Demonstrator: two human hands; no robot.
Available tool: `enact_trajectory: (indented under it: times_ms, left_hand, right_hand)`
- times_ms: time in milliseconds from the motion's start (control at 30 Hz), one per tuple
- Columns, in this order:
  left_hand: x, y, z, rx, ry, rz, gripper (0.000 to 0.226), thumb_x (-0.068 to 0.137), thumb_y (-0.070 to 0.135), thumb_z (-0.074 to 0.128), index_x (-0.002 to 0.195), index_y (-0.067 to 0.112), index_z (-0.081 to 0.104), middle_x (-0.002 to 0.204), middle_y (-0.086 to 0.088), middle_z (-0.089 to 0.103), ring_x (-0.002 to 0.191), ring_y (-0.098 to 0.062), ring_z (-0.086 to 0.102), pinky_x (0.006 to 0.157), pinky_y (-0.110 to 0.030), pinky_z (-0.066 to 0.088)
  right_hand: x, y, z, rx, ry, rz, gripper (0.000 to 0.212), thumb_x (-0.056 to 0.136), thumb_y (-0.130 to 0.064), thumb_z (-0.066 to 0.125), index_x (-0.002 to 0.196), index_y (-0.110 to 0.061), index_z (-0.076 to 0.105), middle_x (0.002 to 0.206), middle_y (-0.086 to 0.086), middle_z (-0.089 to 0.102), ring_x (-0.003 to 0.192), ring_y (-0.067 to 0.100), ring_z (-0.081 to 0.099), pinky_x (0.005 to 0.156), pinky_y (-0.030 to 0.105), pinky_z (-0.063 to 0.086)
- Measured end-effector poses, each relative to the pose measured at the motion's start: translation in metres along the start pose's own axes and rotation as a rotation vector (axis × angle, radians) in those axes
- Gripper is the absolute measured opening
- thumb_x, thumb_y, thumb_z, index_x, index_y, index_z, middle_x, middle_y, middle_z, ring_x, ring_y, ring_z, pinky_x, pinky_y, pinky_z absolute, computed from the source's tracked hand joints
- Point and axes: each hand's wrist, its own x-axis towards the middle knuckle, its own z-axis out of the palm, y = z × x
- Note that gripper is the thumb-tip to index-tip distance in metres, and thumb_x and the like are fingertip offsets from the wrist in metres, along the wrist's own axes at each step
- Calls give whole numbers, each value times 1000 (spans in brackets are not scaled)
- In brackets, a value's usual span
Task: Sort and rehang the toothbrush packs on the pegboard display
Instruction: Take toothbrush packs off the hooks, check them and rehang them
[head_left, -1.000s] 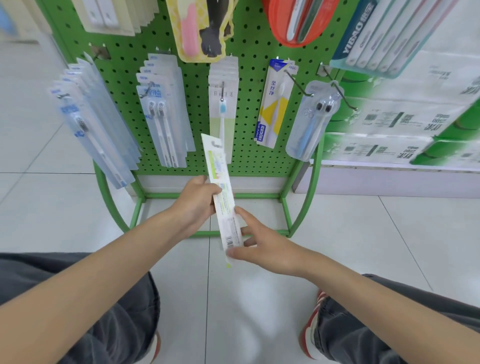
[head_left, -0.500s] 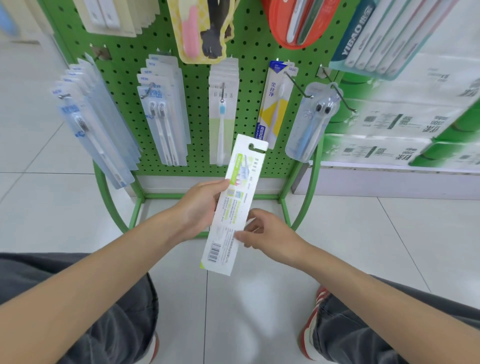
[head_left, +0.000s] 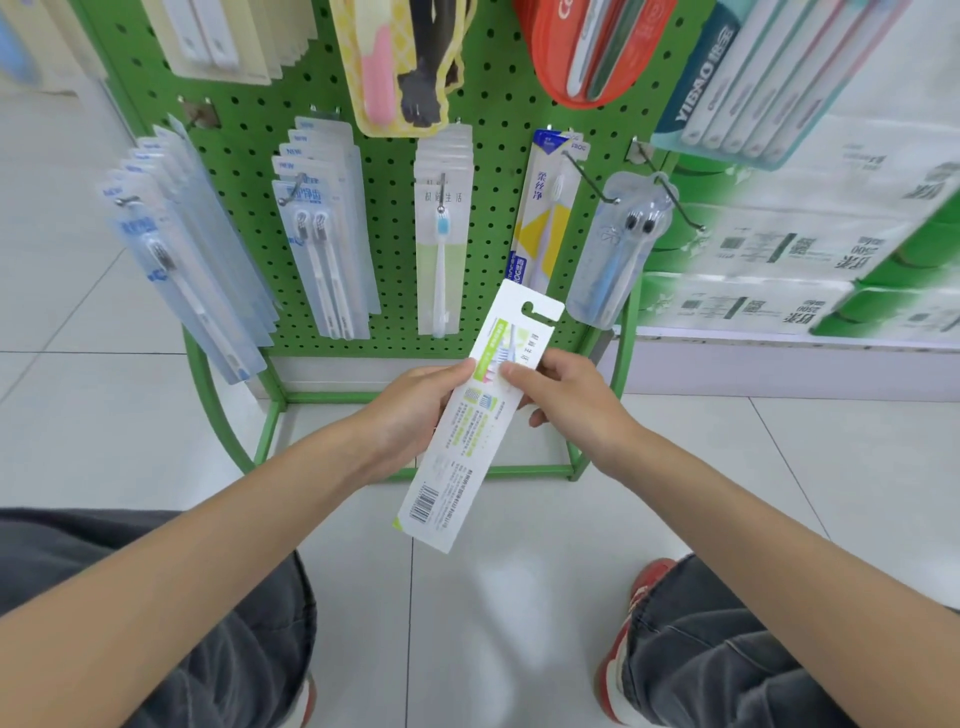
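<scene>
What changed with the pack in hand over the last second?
The toothbrush pack turned from edge-on to back face showing. The right hand slid from its bottom end up to pinch near the hang hole. The left hand still grips its left edge; hanging packs unchanged.

Top edge: it cuts off the red oval toothbrush pack (head_left: 587, 62) and the teal multi-brush pack (head_left: 753, 83) we see.
Right of frame: green-and-white stacked cartons (head_left: 831, 260) look blurred to us.
Small print: we cannot read it on the white cardboard pack (head_left: 462, 441).
</scene>
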Motion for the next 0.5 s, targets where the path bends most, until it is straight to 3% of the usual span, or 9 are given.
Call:
enact_trajectory:
  times_ms: [133, 200, 367, 433, 500]
  left_hand:
    - [3, 14, 1, 79, -11, 47, 39, 104, 37, 42, 120, 11, 67, 114, -13, 71, 97, -24, 65, 91, -40, 50]
    - [5, 25, 1, 142, -35, 69, 40, 104, 36, 41, 119, 10, 67, 116, -16, 70, 96, -25, 65, 93, -42, 50]
    - [15, 47, -3, 316, -44, 121, 36, 104, 31, 44, 111, 6, 69, 110, -17, 71, 92, -22, 65, 100, -49, 48]
    - [22, 54, -1, 397, -23, 146, 31, 104, 29, 47, 109, 9, 70, 110, -18, 70, 97, -22, 65, 103, -54, 46]
    - [26, 59, 6, 450, -70, 163, 23, 102, 26, 51, 117, 25, 69, 117, -2, 70, 112, -18, 63, 104, -49, 46]
  right_hand:
    - [6, -13, -1, 182, -2, 87, 29, 102, -39, 47, 95, -19, 68, 85, -6, 73, 73, 10, 63, 68, 27, 46]
    - [10, -20, -4, 189, 6, 86, 32, 103, -39, 45, 96, -17, 68, 88, -2, 74, 74, 12, 64, 69, 26, 48]
    - [23, -36, -11, 160, 190, 29, 14, 101, -26, 52, 99, -16, 62, 98, 5, 71, 81, 16, 67, 62, 24, 56]
    - [31, -42, -16, 204, 274, 43, 11, 99, -22, 55, 98, -11, 58, 98, 8, 70, 82, 20, 69, 68, 30, 60]
    - [37, -51, -20, 196, 248, 62, 21, 99, -32, 54, 105, -12, 58, 111, 10, 67, 92, 23, 69, 80, 36, 60]
